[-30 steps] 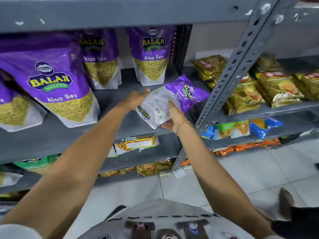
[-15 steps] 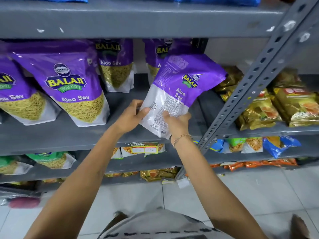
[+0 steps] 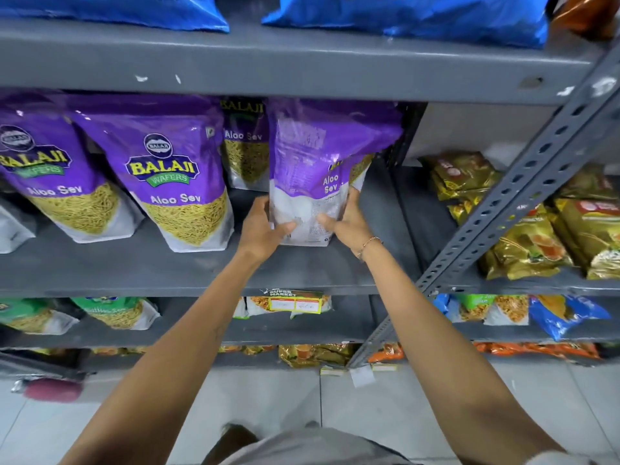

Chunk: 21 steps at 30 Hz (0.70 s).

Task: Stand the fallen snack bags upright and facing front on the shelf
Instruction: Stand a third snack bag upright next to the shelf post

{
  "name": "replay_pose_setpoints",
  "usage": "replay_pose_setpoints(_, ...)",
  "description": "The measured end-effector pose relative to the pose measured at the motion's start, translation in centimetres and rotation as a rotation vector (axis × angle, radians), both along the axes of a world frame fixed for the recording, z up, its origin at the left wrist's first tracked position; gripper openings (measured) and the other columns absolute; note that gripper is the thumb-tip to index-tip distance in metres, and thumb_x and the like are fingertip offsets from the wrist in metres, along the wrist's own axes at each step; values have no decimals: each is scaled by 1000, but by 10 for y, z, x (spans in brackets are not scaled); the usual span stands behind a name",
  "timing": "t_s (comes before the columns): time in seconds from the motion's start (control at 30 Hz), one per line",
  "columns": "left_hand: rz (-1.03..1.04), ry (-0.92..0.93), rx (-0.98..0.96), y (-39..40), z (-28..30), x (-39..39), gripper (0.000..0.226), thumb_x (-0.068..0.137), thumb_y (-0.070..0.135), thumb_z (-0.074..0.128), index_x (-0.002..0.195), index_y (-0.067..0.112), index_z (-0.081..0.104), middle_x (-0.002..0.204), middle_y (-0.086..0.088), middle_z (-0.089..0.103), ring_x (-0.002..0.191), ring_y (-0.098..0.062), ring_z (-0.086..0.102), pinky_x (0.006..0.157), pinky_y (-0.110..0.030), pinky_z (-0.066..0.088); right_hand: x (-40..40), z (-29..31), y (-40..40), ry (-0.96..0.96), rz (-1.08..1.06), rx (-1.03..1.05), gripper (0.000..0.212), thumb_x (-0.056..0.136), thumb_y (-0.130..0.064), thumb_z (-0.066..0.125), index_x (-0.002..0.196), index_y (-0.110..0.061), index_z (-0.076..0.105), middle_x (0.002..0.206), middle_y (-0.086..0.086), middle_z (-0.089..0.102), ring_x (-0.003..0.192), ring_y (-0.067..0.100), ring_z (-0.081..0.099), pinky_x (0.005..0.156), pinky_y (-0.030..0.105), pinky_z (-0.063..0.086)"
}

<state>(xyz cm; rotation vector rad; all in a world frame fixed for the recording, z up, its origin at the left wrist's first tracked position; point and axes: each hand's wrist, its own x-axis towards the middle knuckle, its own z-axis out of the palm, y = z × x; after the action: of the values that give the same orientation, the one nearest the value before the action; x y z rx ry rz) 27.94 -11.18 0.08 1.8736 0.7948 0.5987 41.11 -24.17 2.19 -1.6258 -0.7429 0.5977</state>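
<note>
A purple and white Aloo Sev bag (image 3: 313, 169) stands upright on the grey shelf (image 3: 167, 266), its printed back side towards me. My left hand (image 3: 265, 226) grips its lower left corner and my right hand (image 3: 349, 223) grips its lower right corner. Another purple bag (image 3: 360, 169) shows just behind it on the right. Two Aloo Sev bags (image 3: 174, 172) (image 3: 53, 176) lean upright with fronts facing me to the left, and one more (image 3: 245, 146) stands further back.
A slotted grey upright post (image 3: 523, 189) runs diagonally at the right of the bay. Gold snack bags (image 3: 523, 243) lie on the neighbouring shelf. Blue bags (image 3: 402, 15) sit on the shelf above. Lower shelves hold green, blue and orange packets.
The bag went from lying tilted in my hands to standing upright on the shelf, further back. Both hands slid down to its bottom corners. The view rose.
</note>
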Motion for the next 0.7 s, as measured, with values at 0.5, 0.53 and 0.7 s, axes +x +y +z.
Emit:
replay_pose_setpoints(0.5, 1, -153, 179, -67, -18, -5, 39, 90, 27, 60, 120, 10, 41, 114, 1, 40, 97, -14, 53, 84, -26, 47, 5, -18, -2, 44, 30, -13, 84, 73, -7, 75, 140, -22, 25, 138, -2, 49, 122, 11, 51, 96, 26, 48)
replay_pose_setpoints(0.53, -1, -153, 175, -66, -17, -3, 48, 88, 31, 62, 124, 9, 39, 116, 1, 36, 104, -17, 50, 88, -25, 45, 4, -17, -4, 51, 25, -6, 79, 73, -2, 73, 137, -21, 31, 135, -3, 52, 119, 11, 53, 89, 21, 50)
replay_pose_setpoints(0.7, 5, -221, -52, -55, -11, 4, 86, 66, 34, 81, 128, 10, 27, 124, -5, 36, 120, -17, 43, 102, -30, 41, -27, -24, -15, 61, -196, 110, 53, 71, 23, 37, 111, -1, 61, 113, 19, 66, 80, 6, 65, 65, 13, 49)
